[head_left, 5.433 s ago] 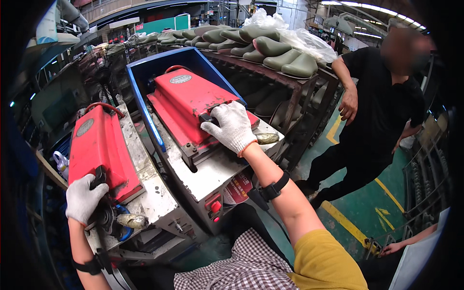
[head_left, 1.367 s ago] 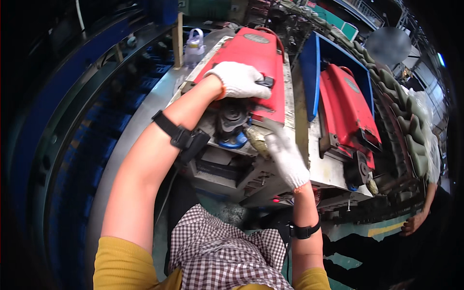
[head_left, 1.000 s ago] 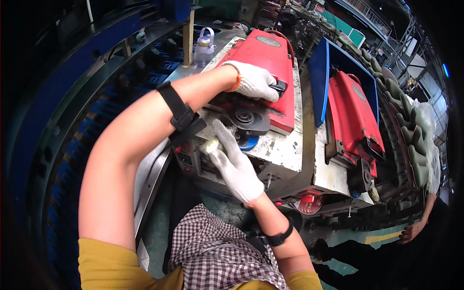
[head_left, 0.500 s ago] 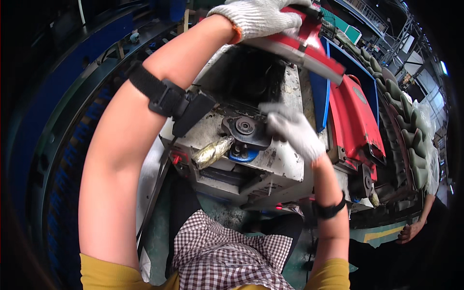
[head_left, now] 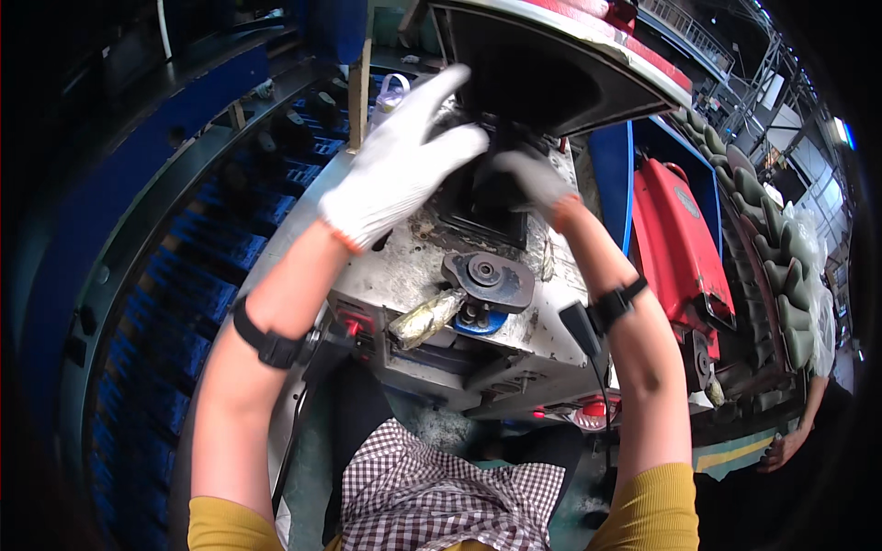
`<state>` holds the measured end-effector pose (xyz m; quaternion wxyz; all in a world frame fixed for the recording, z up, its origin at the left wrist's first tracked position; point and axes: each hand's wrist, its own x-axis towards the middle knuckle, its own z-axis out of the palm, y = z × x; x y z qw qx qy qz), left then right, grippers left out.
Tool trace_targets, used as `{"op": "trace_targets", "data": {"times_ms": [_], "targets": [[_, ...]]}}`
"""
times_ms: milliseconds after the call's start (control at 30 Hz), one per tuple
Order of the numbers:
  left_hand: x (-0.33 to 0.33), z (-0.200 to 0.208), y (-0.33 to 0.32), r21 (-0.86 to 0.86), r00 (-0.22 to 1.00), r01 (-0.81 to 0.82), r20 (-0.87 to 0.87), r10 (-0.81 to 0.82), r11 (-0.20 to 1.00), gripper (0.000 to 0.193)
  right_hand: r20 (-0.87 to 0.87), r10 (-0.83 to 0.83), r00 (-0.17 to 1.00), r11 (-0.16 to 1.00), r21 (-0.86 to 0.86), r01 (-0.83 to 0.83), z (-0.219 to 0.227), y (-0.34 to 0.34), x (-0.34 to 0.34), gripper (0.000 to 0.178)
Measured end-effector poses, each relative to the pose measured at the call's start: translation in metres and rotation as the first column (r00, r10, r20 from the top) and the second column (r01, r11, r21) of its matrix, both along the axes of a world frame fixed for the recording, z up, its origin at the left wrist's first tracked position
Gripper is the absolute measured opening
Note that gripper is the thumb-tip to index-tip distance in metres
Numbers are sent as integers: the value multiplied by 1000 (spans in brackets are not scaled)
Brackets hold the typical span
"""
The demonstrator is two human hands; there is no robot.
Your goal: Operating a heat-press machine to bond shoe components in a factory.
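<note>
1. Red lid (head_left: 551, 69) has swung higher since half a sec ago, now tipped well back w/ its black underside facing the wearer; L hand (head_left: 400, 156) has come off it, R hand (head_left: 536, 188) has dropped into the press opening.
2. Biggest up close: the chipped white press (head_left: 395, 274), directly below both hands, its black-rimmed well (head_left: 482, 230) uncovered under the lid. Contents too dark to tell.
3. Over to the R: 2nd press, red cover (head_left: 675, 239) down, blue hood (head_left: 614, 174) standing around it.
4. Far R, long row of olive-green shoes (head_left: 785, 298), clear plastic sheeting (head_left: 818, 239) beside them.
5. Hands now, both in white knit gloves w/ orange cuffs. L hand: thumb & fingers spread, gripping nothing visible, above the well's L side. R hand: blurred, fingers lost in the dark of the well; can't tell if it's grasping anything.
6. Co-worker's hand (head_left: 779, 452), lower R, well apart from the action.
7. Press front: black clamp plate (head_left: 501, 283), blue bracket (head_left: 487, 323) under it, tape-wrapped handle (head_left: 425, 319) jutting L.
8. Smallest: pale bottle (head_left: 393, 90), part-hidden behind L hand; red switch (head_left: 354, 326) nr the press's L corner.
</note>
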<state>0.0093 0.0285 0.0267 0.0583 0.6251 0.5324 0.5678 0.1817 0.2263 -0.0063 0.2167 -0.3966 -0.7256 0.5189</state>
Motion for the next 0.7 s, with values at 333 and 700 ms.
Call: {"op": "trace_targets", "data": {"times_ms": [333,700], "targets": [[27,-59,-80,444,-259,331,891,-373,832,30,-175,436,883,861,367,-353,8,-163,35,73],[-203,-160,-133,-484,64,-123,867,494,866,8,20,-209,978,449,890,77,-86,-159,143,60]]}}
